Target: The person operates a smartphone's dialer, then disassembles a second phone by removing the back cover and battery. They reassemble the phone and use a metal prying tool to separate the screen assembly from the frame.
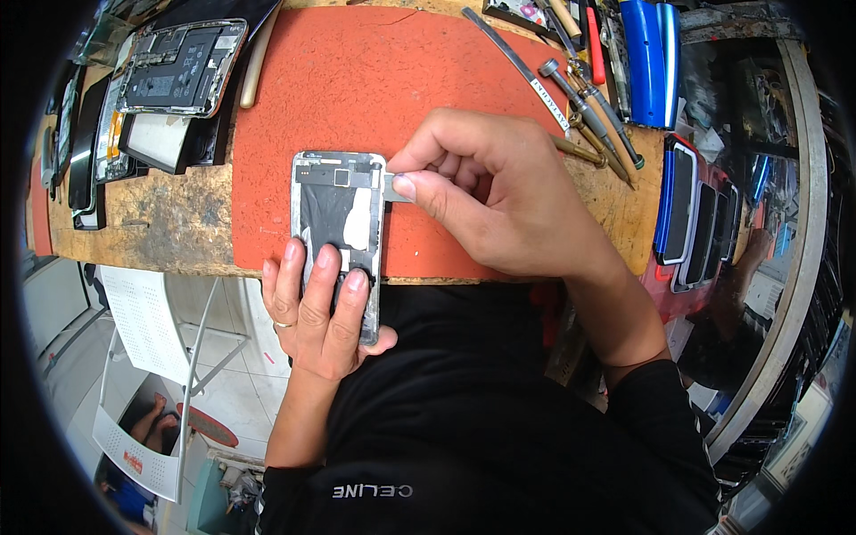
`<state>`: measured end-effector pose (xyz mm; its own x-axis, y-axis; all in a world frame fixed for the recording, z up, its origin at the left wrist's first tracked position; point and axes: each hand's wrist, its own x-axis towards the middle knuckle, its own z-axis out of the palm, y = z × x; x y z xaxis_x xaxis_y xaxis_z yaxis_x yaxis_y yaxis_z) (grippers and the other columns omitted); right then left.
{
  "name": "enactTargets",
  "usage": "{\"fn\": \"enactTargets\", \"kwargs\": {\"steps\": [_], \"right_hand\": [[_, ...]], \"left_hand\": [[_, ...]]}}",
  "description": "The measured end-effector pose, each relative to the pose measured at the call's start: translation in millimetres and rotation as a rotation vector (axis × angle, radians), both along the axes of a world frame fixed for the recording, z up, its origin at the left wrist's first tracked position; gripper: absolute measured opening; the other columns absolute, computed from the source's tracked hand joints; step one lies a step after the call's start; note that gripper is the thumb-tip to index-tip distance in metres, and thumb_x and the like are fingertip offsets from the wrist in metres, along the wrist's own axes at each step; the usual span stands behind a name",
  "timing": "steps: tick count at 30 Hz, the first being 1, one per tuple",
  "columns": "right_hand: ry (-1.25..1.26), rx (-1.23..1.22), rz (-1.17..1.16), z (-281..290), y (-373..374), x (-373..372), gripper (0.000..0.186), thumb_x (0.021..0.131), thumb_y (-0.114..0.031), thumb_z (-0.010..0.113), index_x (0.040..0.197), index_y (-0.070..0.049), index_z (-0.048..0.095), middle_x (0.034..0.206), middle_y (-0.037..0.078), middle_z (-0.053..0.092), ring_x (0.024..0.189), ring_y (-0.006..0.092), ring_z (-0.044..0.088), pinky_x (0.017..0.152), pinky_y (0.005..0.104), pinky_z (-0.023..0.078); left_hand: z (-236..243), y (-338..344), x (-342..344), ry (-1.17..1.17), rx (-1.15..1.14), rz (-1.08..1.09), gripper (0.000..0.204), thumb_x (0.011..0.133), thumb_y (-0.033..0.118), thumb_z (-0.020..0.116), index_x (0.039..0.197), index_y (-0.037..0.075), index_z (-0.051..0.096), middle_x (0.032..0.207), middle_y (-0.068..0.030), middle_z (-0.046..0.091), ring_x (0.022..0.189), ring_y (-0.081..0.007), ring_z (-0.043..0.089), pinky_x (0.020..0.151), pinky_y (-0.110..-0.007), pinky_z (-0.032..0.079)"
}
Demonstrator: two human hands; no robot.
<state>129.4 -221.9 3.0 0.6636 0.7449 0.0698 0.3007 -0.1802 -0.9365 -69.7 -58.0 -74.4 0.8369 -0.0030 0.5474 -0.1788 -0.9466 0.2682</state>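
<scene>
A slim phone panel (337, 214) with its inner side up shows a dark surface, a pale rim and a white patch. Its upper part lies over the orange mat, and its lower end reaches past the bench edge. My left hand (314, 312) holds the lower half, fingers across the top and thumb at the right edge. At the panel's upper right edge, my right hand (508, 196) pinches a thin, flat grey blade-like piece (395, 189) between thumb and forefinger. The piece meets the edge; whether its tip goes under the rim is hidden. The other right fingers are curled in.
The orange mat (330, 71) covers the middle of the worn wooden bench (160, 236). An opened phone (183, 71) rests on a stack at the far left. Screwdrivers (584, 107) and other tools lie far right, near phone frames (691, 214). A white chair (147, 330) stands below left.
</scene>
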Motion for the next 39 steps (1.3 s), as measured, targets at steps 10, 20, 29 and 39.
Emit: {"fn": "enactTargets", "kwargs": {"steps": [10, 20, 29, 39], "right_hand": [[0.036, 0.011, 0.005, -0.8, 0.4, -1.3, 0.003, 0.094, 0.000, 0.069, 0.096, 0.001, 0.069, 0.071, -0.003, 0.064, 0.057, -0.0032, 0.049, 0.049, 0.0171, 0.036], [-0.004, 0.007, 0.004, -1.8, 0.2, -1.2, 0.003, 0.093, 0.000, 0.069, 0.096, 0.000, 0.070, 0.072, -0.003, 0.065, 0.056, -0.0022, 0.050, 0.049, 0.0179, 0.036], [-0.019, 0.011, 0.012, -2.3, 0.5, -1.0, 0.003, 0.093, 0.000, 0.069, 0.095, 0.000, 0.070, 0.073, -0.002, 0.065, 0.056, -0.0012, 0.050, 0.050, 0.0186, 0.037], [-0.028, 0.007, 0.026, -1.2, 0.3, -2.6, 0.003, 0.091, 0.000, 0.070, 0.094, 0.000, 0.070, 0.074, 0.001, 0.067, 0.056, 0.0006, 0.053, 0.050, 0.0195, 0.039]], "left_hand": [[-0.6, -0.3, 0.4, -0.006, -0.004, 0.006, 0.062, 0.106, 0.062, 0.036, 0.135, 0.013, 0.061, 0.141, -0.0198, 0.060, 0.135, -0.0462, 0.052, 0.117, -0.061, 0.032], [-1.2, -0.1, 1.1, -0.014, 0.012, 0.005, 0.062, 0.106, 0.062, 0.038, 0.135, 0.013, 0.062, 0.141, -0.0190, 0.060, 0.135, -0.0454, 0.053, 0.117, -0.060, 0.033], [-0.8, -1.0, 1.2, -0.015, 0.008, 0.010, 0.062, 0.106, 0.062, 0.038, 0.135, 0.012, 0.062, 0.140, -0.0191, 0.061, 0.135, -0.0453, 0.053, 0.117, -0.060, 0.033], [-1.1, -2.1, 2.5, -0.028, -0.001, 0.018, 0.061, 0.106, 0.061, 0.039, 0.133, 0.012, 0.063, 0.138, -0.0198, 0.062, 0.134, -0.0451, 0.054, 0.117, -0.060, 0.033]]}}
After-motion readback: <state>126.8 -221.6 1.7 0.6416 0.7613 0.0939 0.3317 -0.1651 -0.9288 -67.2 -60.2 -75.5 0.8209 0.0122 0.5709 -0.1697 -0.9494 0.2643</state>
